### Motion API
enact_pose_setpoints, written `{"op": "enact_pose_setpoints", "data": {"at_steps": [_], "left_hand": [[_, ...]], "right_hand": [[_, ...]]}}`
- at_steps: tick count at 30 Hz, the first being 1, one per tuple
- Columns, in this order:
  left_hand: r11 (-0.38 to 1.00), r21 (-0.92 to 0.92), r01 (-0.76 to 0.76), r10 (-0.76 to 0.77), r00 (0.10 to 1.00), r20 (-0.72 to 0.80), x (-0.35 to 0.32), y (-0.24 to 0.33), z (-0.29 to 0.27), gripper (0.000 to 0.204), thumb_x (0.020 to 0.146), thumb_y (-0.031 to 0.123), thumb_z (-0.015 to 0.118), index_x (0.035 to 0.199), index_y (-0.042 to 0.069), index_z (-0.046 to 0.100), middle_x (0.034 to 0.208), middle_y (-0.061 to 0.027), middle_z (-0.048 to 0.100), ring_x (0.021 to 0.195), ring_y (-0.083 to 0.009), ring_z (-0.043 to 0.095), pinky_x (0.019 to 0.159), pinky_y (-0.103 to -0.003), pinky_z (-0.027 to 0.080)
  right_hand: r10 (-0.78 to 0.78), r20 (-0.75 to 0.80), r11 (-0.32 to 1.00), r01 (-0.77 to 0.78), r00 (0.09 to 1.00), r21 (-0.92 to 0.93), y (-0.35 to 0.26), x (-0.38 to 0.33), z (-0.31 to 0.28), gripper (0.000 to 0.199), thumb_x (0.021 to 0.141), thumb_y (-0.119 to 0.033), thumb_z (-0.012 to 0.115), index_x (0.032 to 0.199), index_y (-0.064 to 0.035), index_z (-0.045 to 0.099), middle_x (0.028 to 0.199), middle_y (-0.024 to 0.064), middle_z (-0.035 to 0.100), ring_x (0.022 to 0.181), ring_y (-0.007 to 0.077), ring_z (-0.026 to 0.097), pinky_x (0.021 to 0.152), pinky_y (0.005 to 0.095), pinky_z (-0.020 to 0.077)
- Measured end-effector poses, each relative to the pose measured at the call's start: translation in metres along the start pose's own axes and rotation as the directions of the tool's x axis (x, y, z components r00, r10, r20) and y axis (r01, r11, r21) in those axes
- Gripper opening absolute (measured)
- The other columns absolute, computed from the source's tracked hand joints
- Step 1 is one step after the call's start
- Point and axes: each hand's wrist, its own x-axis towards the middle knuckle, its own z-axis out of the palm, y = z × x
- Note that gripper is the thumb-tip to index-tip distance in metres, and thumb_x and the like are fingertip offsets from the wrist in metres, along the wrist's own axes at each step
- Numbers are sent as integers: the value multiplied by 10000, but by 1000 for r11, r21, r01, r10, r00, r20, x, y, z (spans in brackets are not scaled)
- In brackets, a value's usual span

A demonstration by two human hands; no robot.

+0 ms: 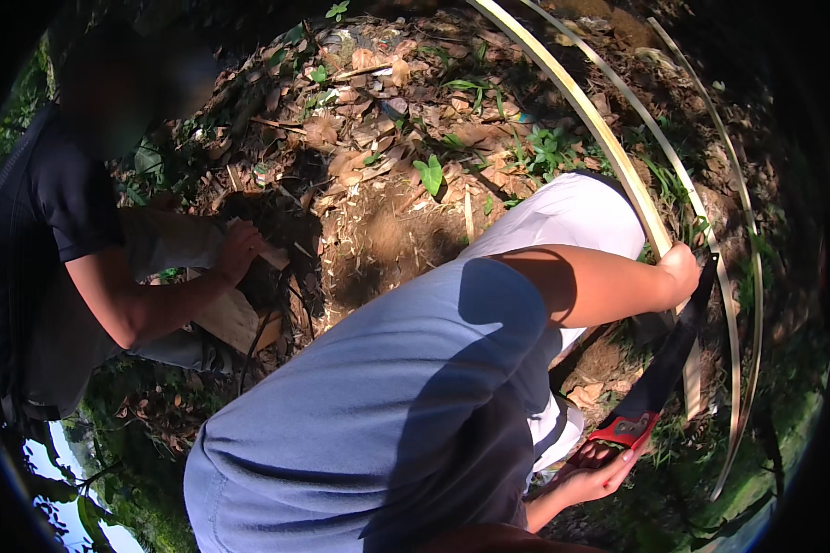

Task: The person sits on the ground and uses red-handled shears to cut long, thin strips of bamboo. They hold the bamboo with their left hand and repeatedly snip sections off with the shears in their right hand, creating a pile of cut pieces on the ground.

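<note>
Leftmost, another person's hand (pixel 240 249) rests on a wood block (pixel 235 318). Right of it, the right hand (pixel 604 472) is curled round the red handle of a knife (pixel 673 350). The knife's black blade rises to the left hand (pixel 681 267), fisted round a pale strip (pixel 618 161).

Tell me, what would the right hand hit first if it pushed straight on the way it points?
Probably the left hand, which grips the pale strip by the black blade's tip; depth is unclear.

Harsh dappled sunlight, deep shadows, dark fisheye rim, bent edges
</note>
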Motion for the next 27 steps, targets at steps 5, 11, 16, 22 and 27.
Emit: {"op": "enact_pose_setpoints", "data": {"at_steps": [5, 11, 16, 22, 27], "left_hand": [[1000, -5, 6, -6, 1000, 0, 2, 0, -3, 324, 890, 282, 787, 1200, 195, 817, 1151, 15, 788, 1090, -212, 745, 822, -398, 535], [997, -40, 67, -62, 991, 119, 7, -7, -7, 396, 865, 376, 823, 1219, 200, 821, 1186, 19, 795, 1126, -189, 746, 869, -365, 545], [991, -98, 93, -69, 973, 220, 10, -13, -15, 510, 826, 480, 855, 1244, 190, 816, 1205, 21, 793, 1136, -186, 743, 891, -349, 543], [993, -100, 62, -35, 968, 249, 19, -8, -14, 544, 822, 523, 857, 1251, 191, 813, 1234, 27, 784, 1142, -191, 739, 896, -371, 544], [996, -77, 38, -29, 993, 112, 9, -8, -6, 390, 845, 394, 841, 1177, 190, 830, 1154, 5, 801, 1100, -203, 754, 852, -358, 559]], "right_hand": [[-16, 74, 973, -1, 997, 232, 6, 73, 69, 454, 1132, -237, 533, 1523, -11, 581, 807, -15, 493, 649, 58, 398, 542, 226, 339], [-164, 89, 972, 146, 982, 183, 19, 125, 115, 457, 1124, -244, 558, 1513, -7, 592, 1158, 53, 680, 760, 88, 516, 607, 244, 404], [-20, 106, 957, -12, 994, 291, 23, 77, 84, 487, 1135, -225, 526, 1572, -11, 520, 774, -12, 492, 621, 79, 401, 558, 251, 363], [49, 13, 981, -50, 999, 189, 10, -32, 6, 504, 1142, -184, 473, 1583, 58, 464, 688, -50, 342, 552, 59, 298, 493, 230, 277], [64, -59, 983, -52, 996, 179, 7, -39, -7, 531, 1125, -224, 494, 1567, 71, 479, 685, -35, 447, 538, 43, 305, 477, 223, 259]]}}
